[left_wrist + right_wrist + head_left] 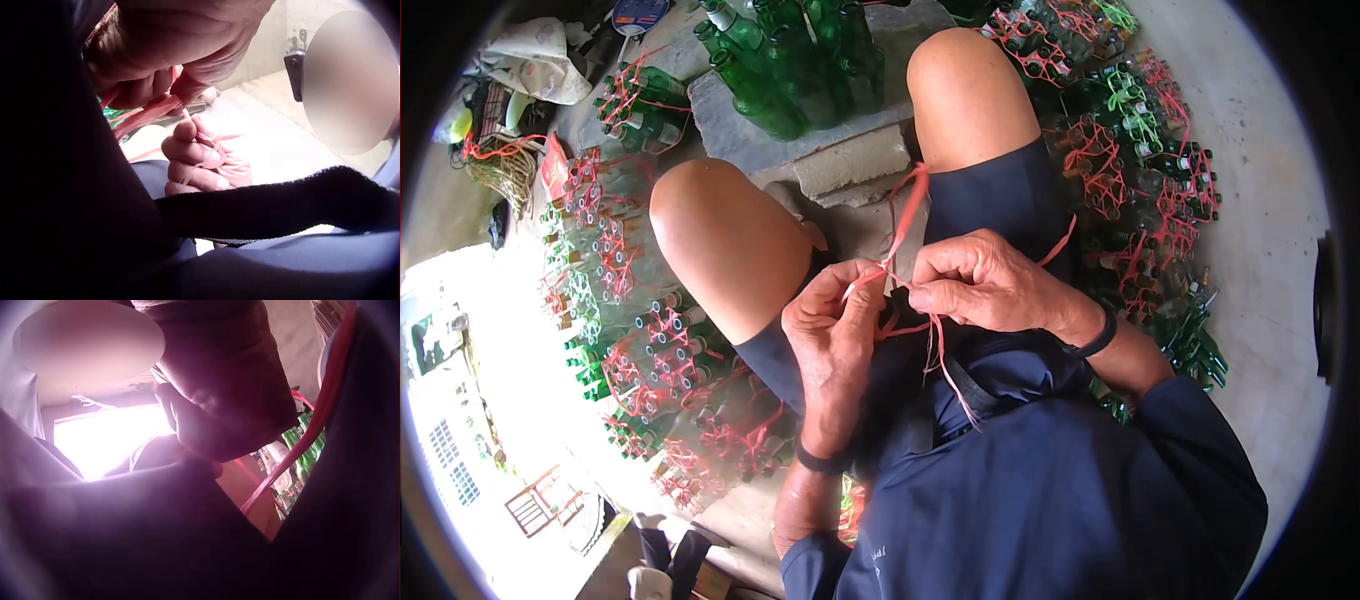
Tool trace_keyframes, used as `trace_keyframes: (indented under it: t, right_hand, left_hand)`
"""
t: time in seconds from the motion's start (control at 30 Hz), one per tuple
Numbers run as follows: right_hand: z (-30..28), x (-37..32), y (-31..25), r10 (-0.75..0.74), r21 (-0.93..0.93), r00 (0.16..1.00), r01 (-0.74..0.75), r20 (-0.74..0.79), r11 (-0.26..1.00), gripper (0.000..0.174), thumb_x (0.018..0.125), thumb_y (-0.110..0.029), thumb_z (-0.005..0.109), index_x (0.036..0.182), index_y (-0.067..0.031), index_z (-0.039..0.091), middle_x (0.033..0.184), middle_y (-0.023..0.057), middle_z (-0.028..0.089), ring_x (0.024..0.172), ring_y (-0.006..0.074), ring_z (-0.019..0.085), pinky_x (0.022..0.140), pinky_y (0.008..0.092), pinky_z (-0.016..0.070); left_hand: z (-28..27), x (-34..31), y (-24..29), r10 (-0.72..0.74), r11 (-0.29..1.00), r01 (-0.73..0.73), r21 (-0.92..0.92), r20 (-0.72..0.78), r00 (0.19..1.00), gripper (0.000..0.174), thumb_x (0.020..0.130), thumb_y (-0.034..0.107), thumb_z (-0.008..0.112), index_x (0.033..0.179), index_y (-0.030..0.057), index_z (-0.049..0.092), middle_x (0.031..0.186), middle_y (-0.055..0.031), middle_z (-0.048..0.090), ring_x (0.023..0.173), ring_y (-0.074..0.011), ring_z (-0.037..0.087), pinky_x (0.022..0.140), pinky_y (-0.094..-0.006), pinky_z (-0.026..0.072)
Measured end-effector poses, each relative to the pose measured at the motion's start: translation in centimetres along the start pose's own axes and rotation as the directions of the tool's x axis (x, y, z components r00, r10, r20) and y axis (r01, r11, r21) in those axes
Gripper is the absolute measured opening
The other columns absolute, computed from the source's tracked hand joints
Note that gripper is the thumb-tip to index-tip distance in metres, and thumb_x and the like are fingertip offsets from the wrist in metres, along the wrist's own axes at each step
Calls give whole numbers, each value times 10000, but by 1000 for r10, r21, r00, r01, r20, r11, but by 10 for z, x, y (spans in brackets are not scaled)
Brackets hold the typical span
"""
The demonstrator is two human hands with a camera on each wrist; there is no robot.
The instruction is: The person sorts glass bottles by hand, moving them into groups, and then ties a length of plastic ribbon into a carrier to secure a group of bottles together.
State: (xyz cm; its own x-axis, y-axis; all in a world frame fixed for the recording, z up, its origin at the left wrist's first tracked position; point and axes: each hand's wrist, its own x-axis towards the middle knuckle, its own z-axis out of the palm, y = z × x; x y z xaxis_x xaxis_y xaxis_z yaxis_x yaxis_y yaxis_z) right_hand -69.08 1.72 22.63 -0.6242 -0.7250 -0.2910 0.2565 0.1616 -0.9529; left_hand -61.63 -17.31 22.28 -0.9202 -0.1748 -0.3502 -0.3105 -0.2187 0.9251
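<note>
Both hands meet over the person's lap in the head view, working a red plastic twine (912,212). The left hand (832,325) pinches the twine between thumb and fingertips. Close beside it, the right hand (990,282) also pinches the strands, its fingers curled. Thin, frayed twine ends hang below the hands over the dark shirt. In the left wrist view, pale strands cross the curled fingers of the right hand (194,159), below the left hand (181,44). A length of red twine (306,439) runs past the shadowed right hand (219,381) in the right wrist view.
Green glass bottles (785,75) stand on a stone slab (735,120) beyond the knees. Bundles of bottles tied with red twine lie on the left (670,345) and right (1100,165). A woven sack (540,60) is at the far left.
</note>
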Motion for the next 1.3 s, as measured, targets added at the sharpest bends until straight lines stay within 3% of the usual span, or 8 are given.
trace_keyframes:
  t: [0.37, 0.43, 0.47, 0.53, 0.63, 0.77, 1.03, 1.3]
  right_hand:
    - [-2, -1, 3, -77, -83, 997, 78, 18, 993, 243, 976, -180, 652, 839, 20, 634, 634, 14, 569, 600, 72, 499, 547, 281, 413]
    - [-2, -1, 8, -263, -307, 965, 257, 22, 917, 205, 953, -157, 671, 844, 15, 646, 636, 69, 566, 573, 168, 534, 558, 322, 432]
    - [-2, -2, 7, -264, -307, 964, 258, 23, 916, 205, 953, -157, 671, 844, 15, 646, 636, 69, 566, 573, 168, 534, 558, 322, 432]
    - [0, -4, -4, -480, -496, 874, 386, -73, 778, 106, 902, -87, 700, 874, 7, 661, 721, 116, 583, 638, 267, 582, 597, 371, 464]
    - [1, -1, -17, -596, -550, 777, 413, -203, 726, 88, 861, -25, 712, 927, 6, 663, 833, 125, 612, 745, 316, 623, 643, 403, 492]
    - [3, 8, -7, -564, -559, 807, 390, -174, 731, 126, 872, -10, 689, 992, 2, 649, 866, 137, 618, 802, 349, 634, 673, 409, 517]
    - [-2, 11, 10, -569, -607, 806, 371, -166, 703, 141, 862, 21, 706, 984, 15, 635, 794, 134, 628, 689, 288, 641, 634, 363, 527]
    - [0, 9, 10, -507, -556, 836, 324, -210, 765, 104, 902, -12, 703, 973, 20, 635, 782, 127, 653, 645, 226, 670, 594, 320, 521]
  left_hand:
    - [3, -1, -4, 31, 995, -28, 92, -38, 999, 127, 988, 122, 670, 976, -1, 700, 793, 34, 610, 679, -25, 512, 605, -175, 421]
    - [3, 2, -9, 189, 971, -187, 146, 0, 982, 88, 964, 75, 698, 968, -13, 697, 803, 31, 578, 728, -33, 508, 657, -190, 420]
    - [3, 2, -9, 189, 971, -187, 147, 0, 982, 88, 964, 75, 698, 968, -13, 697, 803, 31, 578, 728, -33, 508, 657, -190, 420]
    - [3, 3, -9, 205, 954, -201, 224, 5, 979, 70, 948, 49, 702, 976, -15, 698, 832, 11, 580, 765, -51, 521, 692, -198, 431]
    - [1, 4, -13, 267, 921, -263, 289, 24, 963, 60, 937, 29, 702, 983, -9, 706, 840, 3, 599, 763, -56, 526, 694, -212, 448]
    - [4, 4, -10, 287, 915, -292, 278, 60, 956, 72, 931, 15, 698, 997, -12, 710, 843, 0, 606, 773, -60, 553, 710, -213, 465]
    - [12, -3, 0, 75, 995, -74, 71, -14, 997, 128, 950, 1, 669, 1069, -31, 638, 905, -5, 644, 823, -41, 579, 733, -193, 480]
    - [10, -3, -4, 142, 982, -143, 121, 18, 990, 90, 964, 14, 665, 1031, -27, 620, 869, 0, 644, 775, -26, 563, 705, -176, 472]
